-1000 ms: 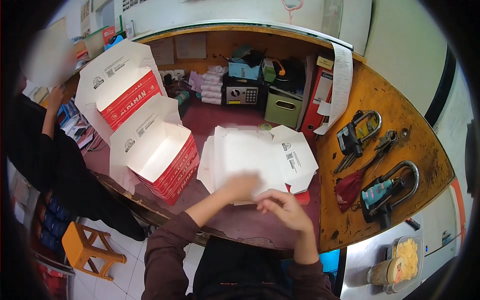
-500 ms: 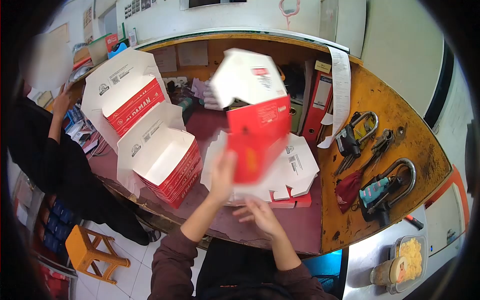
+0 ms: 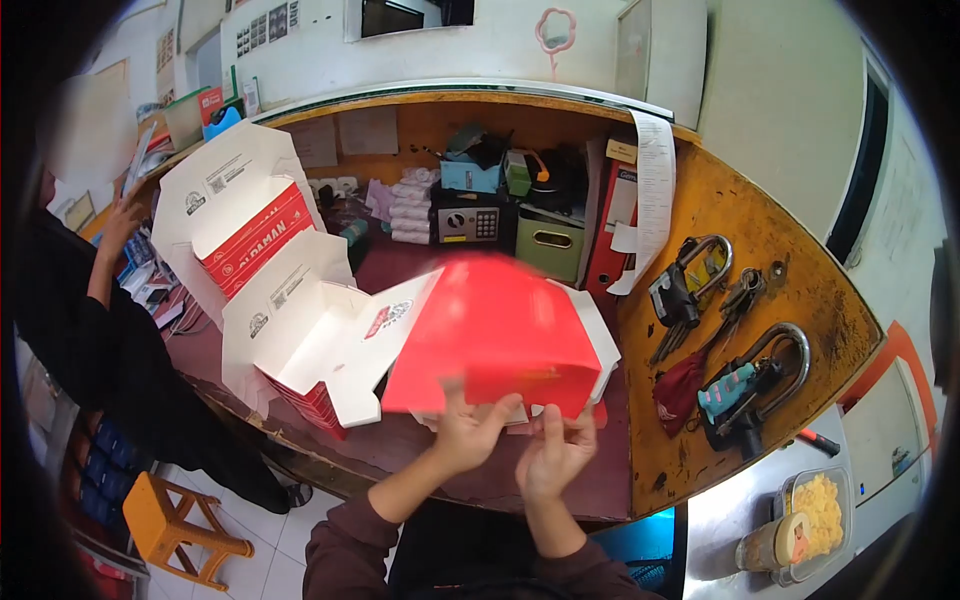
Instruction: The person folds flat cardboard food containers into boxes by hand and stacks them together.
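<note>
A red and white cardboard food box [image 3: 500,325], its red outer side up, is in front of me, partly blurred by motion. My left hand [image 3: 470,430] grips its near edge, thumb on the outside. The near right edge is pinched by my right hand [image 3: 557,450]. The box's white flap spreads to the left over an open folded box [image 3: 330,335] with a white inside. Behind that one, another folded box [image 3: 260,235] stands with its lid raised. Flat white blanks partly show underneath the held box.
On the wooden side panel lie big padlocks [image 3: 765,385] and keys [image 3: 742,295]. A small safe [image 3: 468,222] and red binder [image 3: 610,230] stand at the back. At the left is another person [image 3: 90,330], near an orange stool [image 3: 180,525]. A food container [image 3: 822,515] sits lower right.
The raised box has come down and turned, its red side now facing up. My right hand, free before, has moved onto its near edge beside my left hand.
</note>
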Available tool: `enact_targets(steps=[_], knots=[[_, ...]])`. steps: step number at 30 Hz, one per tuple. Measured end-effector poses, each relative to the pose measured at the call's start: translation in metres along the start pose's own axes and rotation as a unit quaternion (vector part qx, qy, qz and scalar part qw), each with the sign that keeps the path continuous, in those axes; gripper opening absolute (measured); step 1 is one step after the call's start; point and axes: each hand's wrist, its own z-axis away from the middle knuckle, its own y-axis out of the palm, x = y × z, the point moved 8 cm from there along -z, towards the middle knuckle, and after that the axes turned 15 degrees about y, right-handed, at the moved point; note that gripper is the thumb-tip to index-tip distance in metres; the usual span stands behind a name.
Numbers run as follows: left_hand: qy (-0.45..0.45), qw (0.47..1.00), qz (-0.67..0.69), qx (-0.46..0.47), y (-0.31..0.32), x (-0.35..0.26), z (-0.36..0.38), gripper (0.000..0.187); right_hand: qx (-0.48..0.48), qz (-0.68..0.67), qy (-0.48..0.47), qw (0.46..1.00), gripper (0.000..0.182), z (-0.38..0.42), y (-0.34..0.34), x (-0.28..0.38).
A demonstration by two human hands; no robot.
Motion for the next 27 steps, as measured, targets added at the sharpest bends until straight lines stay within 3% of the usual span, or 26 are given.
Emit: enact_targets(steps=[2, 3, 4, 5, 6, 7, 9, 10, 13, 14, 16, 18, 20, 21, 23, 24, 27], knots=[[-0.030, 1.000, 0.005, -0.007, 0.002, 0.002, -0.003, 0.031, 0.034, -0.119, 0.171, 0.977, 0.014, -0.003, 0.008, -0.017], [-0.064, 0.998, 0.010, -0.014, 0.001, 0.005, -0.003, 0.034, 0.035, -0.121, 0.169, 0.978, 0.014, -0.007, 0.003, -0.015], [-0.063, 0.998, 0.009, -0.013, 0.001, 0.003, -0.006, 0.034, 0.053, -0.175, 0.250, 0.951, 0.017, -0.012, 0.000, -0.024], [-0.088, 0.985, 0.120, -0.092, -0.006, 0.005, -0.008, 0.046, 0.071, -0.228, 0.327, 0.915, 0.022, -0.013, 0.001, -0.031], [-0.111, 0.953, 0.228, -0.168, -0.012, 0.007, -0.011, 0.058, 0.074, -0.227, 0.325, 0.915, 0.022, -0.017, -0.003, -0.026], [-0.107, 0.953, 0.229, -0.166, -0.021, -0.004, -0.021, 0.058, 0.092, -0.175, 0.279, 0.940, 0.020, -0.021, -0.003, -0.013], [-0.144, 0.842, 0.497, -0.153, -0.023, -0.027, -0.038, 0.068, 0.083, -0.062, 0.179, 0.978, 0.023, -0.022, 0.003, 0.013], [-0.142, 0.842, 0.497, -0.154, -0.027, -0.024, -0.040, 0.068, 0.085, -0.061, 0.180, 0.978, 0.023, -0.020, 0.004, 0.010], [-0.161, 0.900, 0.386, -0.125, -0.039, -0.007, -0.035, 0.052, 0.055, 0.056, -0.027, 0.997, 0.033, -0.012, -0.004, 0.034], [-0.161, 0.900, 0.384, -0.126, -0.040, -0.003, -0.032, 0.052, 0.056, 0.055, -0.025, 0.997, 0.033, -0.012, -0.008, 0.035], [-0.107, 0.977, 0.171, -0.063, -0.047, -0.003, -0.025, 0.046, 0.101, 0.013, 0.020, 0.995, 0.035, -0.012, -0.007, 0.032], [-0.001, 0.993, -0.105, -0.048, -0.042, -0.018, -0.017, 0.048, 0.112, -0.022, 0.012, 0.993, 0.038, -0.004, 0.008, 0.033], [-0.004, 0.991, 0.082, -0.108, -0.022, -0.022, -0.014, 0.045, 0.138, -0.060, 0.012, 0.988, 0.043, 0.005, 0.022, 0.016], [-0.003, 0.991, 0.080, -0.111, -0.021, -0.022, -0.012, 0.045, 0.138, -0.100, 0.062, 0.983, 0.044, 0.011, 0.028, -0.005], [-0.048, 0.960, 0.245, -0.127, -0.016, -0.014, -0.009, 0.042, 0.139, -0.155, 0.153, 0.966, 0.043, 0.017, 0.035, -0.026], [-0.044, 0.960, 0.244, -0.128, -0.017, -0.016, -0.011, 0.042, 0.144, -0.155, 0.153, 0.965, 0.043, 0.013, 0.033, -0.026], [-0.239, 0.887, 0.345, -0.190, -0.009, -0.010, -0.003, 0.051, 0.202, 0.183, 0.081, 0.959, 0.041, 0.005, 0.023, -0.027]])
